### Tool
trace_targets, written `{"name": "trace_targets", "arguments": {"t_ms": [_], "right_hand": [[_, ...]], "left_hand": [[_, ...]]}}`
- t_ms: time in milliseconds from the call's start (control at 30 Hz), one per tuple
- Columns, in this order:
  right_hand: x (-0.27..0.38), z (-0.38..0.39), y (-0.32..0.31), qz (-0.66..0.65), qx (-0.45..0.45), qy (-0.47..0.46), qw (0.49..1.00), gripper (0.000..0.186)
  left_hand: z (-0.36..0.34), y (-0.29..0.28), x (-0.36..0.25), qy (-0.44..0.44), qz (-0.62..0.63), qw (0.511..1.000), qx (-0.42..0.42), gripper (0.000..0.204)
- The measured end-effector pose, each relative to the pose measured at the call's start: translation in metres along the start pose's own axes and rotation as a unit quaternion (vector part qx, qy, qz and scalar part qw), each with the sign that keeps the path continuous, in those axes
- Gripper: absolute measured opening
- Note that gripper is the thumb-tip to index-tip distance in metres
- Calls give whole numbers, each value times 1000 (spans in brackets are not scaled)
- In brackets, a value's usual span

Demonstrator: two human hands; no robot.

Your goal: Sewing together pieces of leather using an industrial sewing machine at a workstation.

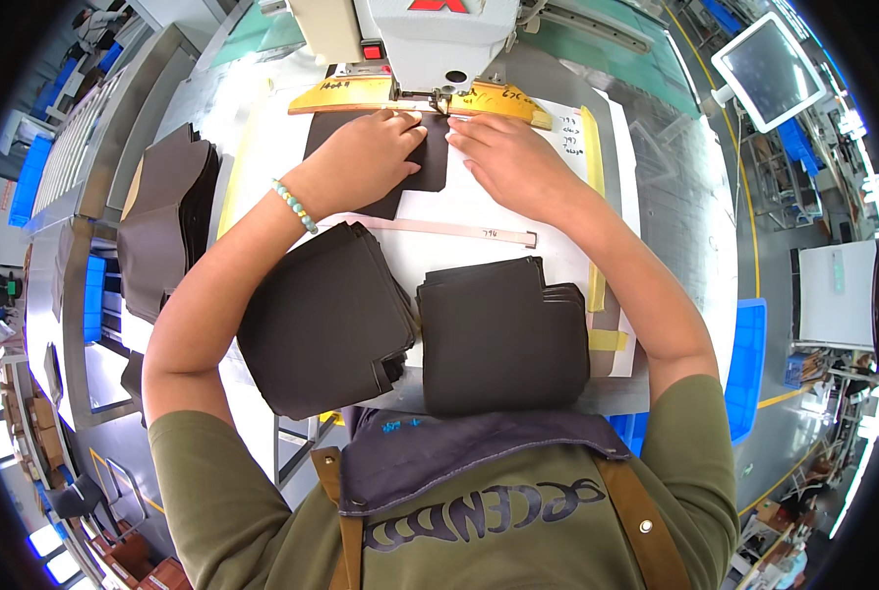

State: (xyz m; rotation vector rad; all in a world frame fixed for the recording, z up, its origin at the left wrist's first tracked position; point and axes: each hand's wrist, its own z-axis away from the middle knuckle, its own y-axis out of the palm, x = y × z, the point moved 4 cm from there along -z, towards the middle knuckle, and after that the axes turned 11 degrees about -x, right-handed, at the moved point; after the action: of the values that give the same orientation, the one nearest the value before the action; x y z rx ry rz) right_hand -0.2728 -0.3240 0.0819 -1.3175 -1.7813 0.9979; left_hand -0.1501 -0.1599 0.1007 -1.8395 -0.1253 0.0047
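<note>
A dark brown flat panel (428, 175) lies under the head of an industrial sewing machine (435, 49), its far edge by the yellow guide plate (346, 95). My left hand (369, 155) rests on the panel with fingers extended, thumb apart, covering part of it. My right hand (508, 162) lies flat to the right of the needle area (439, 101), fingertips at the panel's right edge. Neither hand grips anything. Closer to me sit two stacks of similar dark panels, a left stack (326, 320) turned at an angle and a right stack (503, 334) with a notched corner.
A pink marked strip (459, 231) crosses the white work sheet (557, 241), which is edged with yellow tape (595, 206). More dark pieces (169, 211) are piled at the left. A screen (769, 71) stands far right, and a blue bin (747, 369) sits beside the table.
</note>
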Motion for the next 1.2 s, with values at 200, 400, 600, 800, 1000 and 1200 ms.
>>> {"name": "trace_targets", "arguments": {"t_ms": [200, 400, 600, 800, 1000, 1200], "right_hand": [[0, 26, -26, -55, 4, -7, 998, 35], [42, 71, -48, -160, 32, -41, 986, 40], [74, 73, -45, -213, 11, -48, 976, 39], [91, 59, -29, -239, 13, -44, 970, 34], [112, 36, -14, -216, 26, -22, 976, 40], [111, 20, 2, -199, 11, -29, 980, 37]], "left_hand": [[34, -31, 25, -128, 177, 976, -4, 52], [107, -36, 94, -403, 429, 805, -71, 50], [111, -27, 81, -482, 569, 659, -100, 50], [95, -12, 61, -473, 510, 717, -45, 37], [85, 11, 89, -436, 524, 731, -18, 26], [68, 35, 100, -400, 566, 721, -10, 19]]}}
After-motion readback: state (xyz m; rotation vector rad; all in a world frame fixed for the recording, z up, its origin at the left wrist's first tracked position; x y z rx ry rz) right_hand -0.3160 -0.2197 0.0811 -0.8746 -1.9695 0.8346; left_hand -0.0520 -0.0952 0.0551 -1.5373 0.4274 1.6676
